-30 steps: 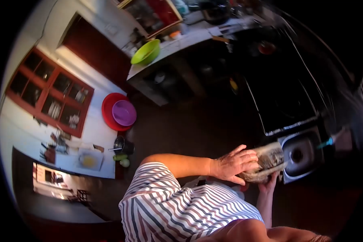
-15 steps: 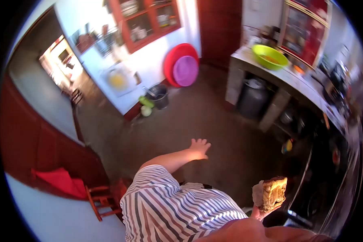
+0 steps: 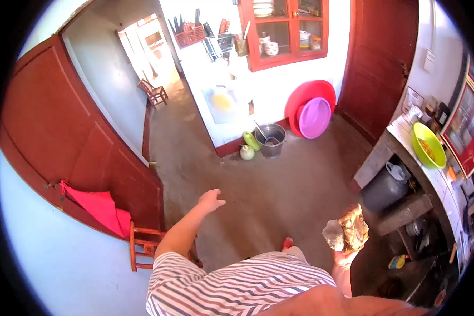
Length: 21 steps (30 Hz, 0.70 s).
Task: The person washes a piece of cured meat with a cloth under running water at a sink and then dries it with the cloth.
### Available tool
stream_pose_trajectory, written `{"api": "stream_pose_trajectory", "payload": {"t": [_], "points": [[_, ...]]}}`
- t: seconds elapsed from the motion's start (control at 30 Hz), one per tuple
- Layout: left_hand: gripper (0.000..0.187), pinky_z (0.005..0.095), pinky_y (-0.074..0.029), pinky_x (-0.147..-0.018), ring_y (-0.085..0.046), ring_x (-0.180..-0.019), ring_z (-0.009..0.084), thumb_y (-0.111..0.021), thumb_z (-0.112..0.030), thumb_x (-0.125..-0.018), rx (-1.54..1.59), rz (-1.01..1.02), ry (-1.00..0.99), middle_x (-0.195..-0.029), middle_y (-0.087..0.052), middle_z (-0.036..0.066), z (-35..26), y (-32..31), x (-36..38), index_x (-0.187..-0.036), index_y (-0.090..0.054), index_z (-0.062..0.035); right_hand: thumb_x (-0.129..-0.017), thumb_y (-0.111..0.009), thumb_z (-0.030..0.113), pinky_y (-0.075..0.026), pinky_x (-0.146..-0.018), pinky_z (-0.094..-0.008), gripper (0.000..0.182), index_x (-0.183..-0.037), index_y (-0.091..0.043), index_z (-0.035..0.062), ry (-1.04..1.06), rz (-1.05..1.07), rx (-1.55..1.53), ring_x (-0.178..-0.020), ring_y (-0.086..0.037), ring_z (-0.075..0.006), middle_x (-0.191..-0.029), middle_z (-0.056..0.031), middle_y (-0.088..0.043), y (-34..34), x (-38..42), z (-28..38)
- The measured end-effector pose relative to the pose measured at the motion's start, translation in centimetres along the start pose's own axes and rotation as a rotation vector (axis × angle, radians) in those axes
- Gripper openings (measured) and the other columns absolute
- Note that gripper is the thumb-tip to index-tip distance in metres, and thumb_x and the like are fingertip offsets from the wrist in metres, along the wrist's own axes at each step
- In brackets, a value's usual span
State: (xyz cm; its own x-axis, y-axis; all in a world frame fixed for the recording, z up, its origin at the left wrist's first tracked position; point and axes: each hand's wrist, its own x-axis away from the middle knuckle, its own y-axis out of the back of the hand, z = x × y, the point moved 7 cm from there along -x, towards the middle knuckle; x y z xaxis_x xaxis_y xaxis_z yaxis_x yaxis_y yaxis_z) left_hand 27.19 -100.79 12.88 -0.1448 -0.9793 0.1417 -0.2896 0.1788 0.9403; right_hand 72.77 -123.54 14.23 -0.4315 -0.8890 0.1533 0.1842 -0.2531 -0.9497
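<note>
My right hand is raised at the right of my body, its fingers wrapped under a lumpy, golden-brown chunk. A rounded greyish piece sits against the chunk's left side, in the same grip. What kind of food or material the chunk is, I cannot tell. Out in front of me, over the bare floor, my left hand is open and holds nothing, with the thumb apart from the fingers.
A tiled counter with a green bowl runs along the right, a dark canister beneath it. By the wall stand a metal bucket, gourds and basins. A wooden chair is at left, near an open doorway.
My view has swung left, bringing the doorway and wall cabinet further in. My right hand has come up with the brown chunk; my left hand's fingers are less spread.
</note>
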Motion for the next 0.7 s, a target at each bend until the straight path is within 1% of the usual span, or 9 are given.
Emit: {"api": "stream_pose_trajectory", "payload": {"t": [0.03,0.1,0.2,0.3,0.37,0.4,0.47,0.67,0.7], "points": [[0.044,0.0385,-0.044,-0.082,-0.055,-0.098,0.0288,-0.064,-0.037,-0.073,-0.006,-0.013,0.003,-0.103,-0.058,0.013,1.0,1.3,-1.1,-0.104,-0.056,-0.0073,-0.082,-0.047,0.054,-0.034,-0.100,-0.0438,0.066,-0.132,-0.035,0.0114,-0.025,0.024,0.001,-0.117,-0.043,-0.0262,-0.131,-0.0081,-0.041,-0.9,-1.7,-1.2],[0.028,0.0408,-0.045,-0.071,-0.059,-0.084,0.0298,-0.063,-0.033,-0.074,0.070,-0.162,0.132,-0.083,-0.062,0.013,3.2,4.6,-2.8,-0.083,-0.060,-0.0061,-0.083,-0.047,0.053,-0.035,-0.100,-0.0433,0.066,-0.131,-0.036,0.0108,-0.072,0.065,0.000,-0.116,-0.044,-0.0259,-0.130,-0.0084,-0.042,-2.3,-5.0,-3.4],[0.025,0.0434,-0.044,-0.064,-0.059,-0.075,0.0305,-0.062,-0.030,-0.074,0.087,-0.343,0.152,-0.073,-0.060,0.013,4.4,8.6,-7.0,-0.071,-0.058,-0.0058,-0.083,-0.048,0.053,-0.036,-0.099,-0.0426,0.065,-0.130,-0.037,0.0099,-0.134,0.125,0.007,-0.115,-0.045,-0.0255,-0.129,-0.0089,-0.044,-4.7,-10.4,-6.8],[0.027,0.0420,-0.045,-0.069,-0.058,-0.080,0.0301,-0.062,-0.032,-0.075,0.001,-0.366,0.117,-0.080,-0.061,0.013,4.4,11.9,-14.1,-0.078,-0.058,-0.0057,-0.085,-0.047,0.047,-0.037,-0.098,-0.0408,0.058,-0.128,-0.040,0.0085,-0.157,0.224,-0.008,-0.113,-0.047,-0.0248,-0.126,-0.0100,-0.046,-9.8,-15.4,-9.7],[0.031,0.0405,-0.045,-0.073,-0.056,-0.089,0.0304,-0.063,-0.032,-0.075,-0.059,-0.288,0.093,-0.092,-0.060,0.013,4.8,13.2,-19.4,-0.091,-0.056,-0.0062,-0.085,-0.045,0.050,-0.036,-0.098,-0.0412,0.060,-0.129,-0.040,0.0094,-0.149,0.165,-0.003,-0.114,-0.046,-0.0248,-0.127,-0.0087,-0.045,-9.9,-18.3,-11.5],[0.031,0.0405,-0.045,-0.073,-0.056,-0.089,0.0304,-0.063,-0.032,-0.075,-0.068,-0.287,0.104,-0.092,-0.060,0.013,5.0,13.8,-22.0,-0.091,-0.056,-0.0062,-0.085,-0.045,0.050,-0.036,-0.098,-0.0412,0.060,-0.129,-0.040,0.0094,-0.161,0.162,-0.010,-0.114,-0.046,-0.0248,-0.127,-0.0087,-0.045,-9.9,-19.9,-12.4],[0.035,0.0407,-0.045,-0.075,-0.056,-0.092,0.0307,-0.064,-0.032,-0.074,-0.149,-0.299,0.076,-0.096,-0.060,0.013,4.7,14.8,-27.3,-0.098,-0.054,-0.0075,-0.078,-0.051,0.060,-0.036,-0.100,-0.0442,0.076,-0.134,-0.032,0.0118,-0.171,0.215,0.037,-0.118,-0.042,-0.0261,-0.133,-0.0083,-0.040,-9.6,-23.8,-13.8],[0.039,0.0428,-0.044,-0.079,-0.053,-0.098,0.0301,-0.066,-0.029,-0.073,-0.335,-0.256,0.099,-0.101,-0.058,0.012,5.0,16.8,-37.2,-0.103,-0.052,-0.0088,-0.079,-0.048,0.062,-0.036,-0.100,-0.0440,0.074,-0.133,-0.033,0.0126,-0.257,0.135,0.084,-0.119,-0.042,-0.0262,-0.132,-0.0081,-0.040,-11.9,-33.4,-18.6],[0.039,0.0428,-0.044,-0.079,-0.053,-0.098,0.0301,-0.066,-0.029,-0.073,-0.328,-0.257,0.108,-0.101,-0.058,0.012,6.0,17.3,-39.1,-0.103,-0.052,-0.0088,-0.081,-0.050,0.055,-0.037,-0.098,-0.0429,0.069,-0.131,-0.035,0.0098,-0.226,0.121,0.045,-0.114,-0.045,-0.0261,-0.128,-0.0094,-0.043,-12.7,-34.7,-19.3]]}}
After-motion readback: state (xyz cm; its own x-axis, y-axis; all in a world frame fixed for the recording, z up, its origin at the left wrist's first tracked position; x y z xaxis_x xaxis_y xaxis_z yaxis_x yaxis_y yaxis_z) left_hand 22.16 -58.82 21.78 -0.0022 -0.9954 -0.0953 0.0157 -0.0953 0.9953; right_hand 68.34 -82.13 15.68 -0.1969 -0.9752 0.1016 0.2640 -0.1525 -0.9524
